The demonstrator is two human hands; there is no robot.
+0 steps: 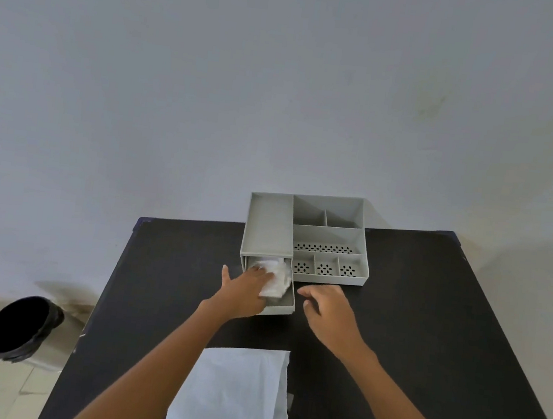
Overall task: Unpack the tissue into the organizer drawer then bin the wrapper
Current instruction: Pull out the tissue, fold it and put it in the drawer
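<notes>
A grey organizer [268, 224] stands at the far edge of the black table [411, 311]. Its lower left drawer [287, 303] is pulled out toward me. White tissue [277, 276] lies bunched inside the drawer. My left hand [241, 289] reaches into the drawer and presses down on the tissue, fingers over it. My right hand [325, 309] hovers just right of the drawer front, fingers loosely curled and holding nothing. A pale, flattened wrapper [233, 397] lies on the table near me, between my forearms.
A bin [22, 328] with a black liner stands on the floor, left of the table. The organizer's right part has several open compartments [327, 246] with perforated bottoms. A plain wall rises directly behind the table.
</notes>
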